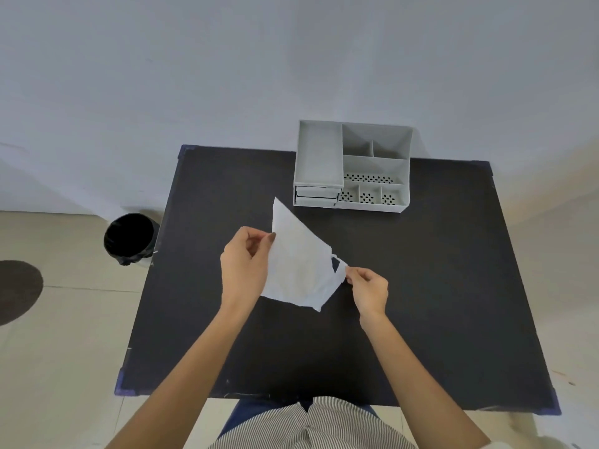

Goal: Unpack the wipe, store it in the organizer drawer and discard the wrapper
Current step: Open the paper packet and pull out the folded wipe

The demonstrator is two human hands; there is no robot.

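Observation:
A white wipe (pixel 299 264) is spread out flat in the air above the middle of the black table (pixel 421 286). My left hand (pixel 246 264) pinches its left edge between thumb and fingers. My right hand (pixel 368 288) pinches its lower right corner, where the sheet is folded and crumpled. A grey organizer (pixel 353 165) stands at the table's far edge, with two shut drawers (pixel 316 196) stacked at its front left. No wrapper is visible.
A bin lined with a black bag (pixel 129 238) stands on the floor to the left of the table. A dark round patch (pixel 16 290) lies on the floor at far left. A pale wall rises behind the table.

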